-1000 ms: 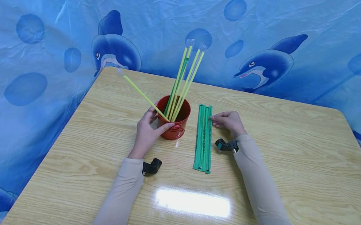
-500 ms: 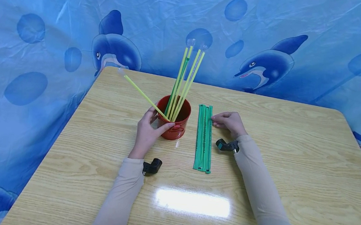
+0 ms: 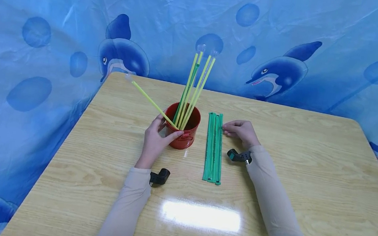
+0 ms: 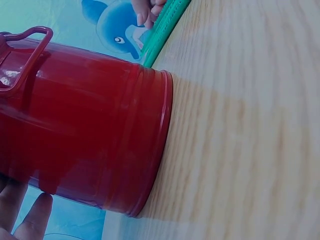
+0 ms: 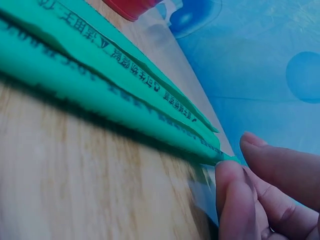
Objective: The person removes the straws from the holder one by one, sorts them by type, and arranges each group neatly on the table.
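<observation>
My left hand [image 3: 154, 141] grips the side of a small red bucket [image 3: 180, 143], thumb at the front of its rim. Several yellow straws [image 3: 199, 90] in clear wrappers and a green straw [image 3: 180, 101] stand in the bucket. One more yellow straw [image 3: 149, 99] leans far to the left over the rim. To the right, several slim green packets [image 3: 214, 147] with dark print lie side by side on the table. At the right edge of this row, my right hand [image 3: 241, 132] pinches the outermost packet; its narrow end [image 5: 227, 156] shows between thumb and forefinger.
Light wood table [image 3: 295, 163] with a bright light reflection [image 3: 201, 215] near the front. Behind it hangs a blue sheet [image 3: 187, 2] printed with dolphins. A small black camera sits on each wrist [image 3: 159, 176].
The head view has tilted slightly, so everything sits a little lower. Both hands keep their places at the bucket and the green packets.
</observation>
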A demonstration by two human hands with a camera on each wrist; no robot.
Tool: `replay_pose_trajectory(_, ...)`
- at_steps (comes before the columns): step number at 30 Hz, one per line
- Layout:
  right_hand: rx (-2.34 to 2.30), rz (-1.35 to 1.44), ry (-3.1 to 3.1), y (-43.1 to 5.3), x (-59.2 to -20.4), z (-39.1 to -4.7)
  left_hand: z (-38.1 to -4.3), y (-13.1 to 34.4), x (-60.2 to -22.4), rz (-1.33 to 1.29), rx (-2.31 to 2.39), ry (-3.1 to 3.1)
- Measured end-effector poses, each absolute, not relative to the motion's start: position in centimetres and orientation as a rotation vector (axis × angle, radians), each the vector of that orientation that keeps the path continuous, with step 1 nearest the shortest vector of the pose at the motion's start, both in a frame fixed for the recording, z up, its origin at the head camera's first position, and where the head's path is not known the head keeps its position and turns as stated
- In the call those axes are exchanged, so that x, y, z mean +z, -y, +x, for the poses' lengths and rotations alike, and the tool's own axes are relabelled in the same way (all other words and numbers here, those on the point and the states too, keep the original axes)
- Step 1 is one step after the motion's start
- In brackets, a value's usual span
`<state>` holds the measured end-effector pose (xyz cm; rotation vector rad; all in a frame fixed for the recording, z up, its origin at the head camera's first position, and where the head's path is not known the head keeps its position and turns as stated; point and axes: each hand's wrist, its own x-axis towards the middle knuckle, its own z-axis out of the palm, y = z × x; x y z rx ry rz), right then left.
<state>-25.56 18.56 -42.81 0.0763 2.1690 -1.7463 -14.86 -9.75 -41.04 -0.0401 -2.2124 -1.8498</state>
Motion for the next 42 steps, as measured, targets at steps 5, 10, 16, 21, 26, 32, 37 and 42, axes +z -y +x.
replay_pose_trajectory(5,-1.777,0.067,-2.163,-18.6,-42.8,-25.4,-14.8,9.7,-41.1,-0.035,-1.842,2.201)
replay_pose_trajectory(10,-1.799,0.069,-2.183,-18.7,-42.3,-25.1,-14.8,9.7,-41.1,-0.039,-1.852,2.194)
replay_pose_trajectory(16,-1.810,0.053,-2.221,-18.8,-41.3,-24.7,-14.8,9.6,-41.1,-0.046,-1.835,2.204)
replay_pose_trajectory(21,-1.807,0.018,-2.258,-18.3,-40.7,-24.6,-14.8,9.7,-41.2,-0.057,-1.820,2.212)
replay_pose_trajectory(26,-1.837,-0.079,-2.265,-17.6,-39.6,-24.3,-14.8,9.7,-41.1,-0.060,-1.813,2.217)
replay_pose_trajectory(32,-1.886,-0.170,-2.256,-16.8,-38.4,-23.9,-14.8,9.7,-41.1,-0.065,-1.816,2.220)
replay_pose_trajectory(37,-1.947,-0.233,-2.222,-16.1,-37.2,-23.5,-14.8,9.7,-41.1,-0.057,-1.829,2.220)
replay_pose_trajectory(42,-2.004,-0.281,-2.182,-15.4,-36.0,-23.2,-14.7,9.7,-41.0,-0.045,-1.843,2.224)
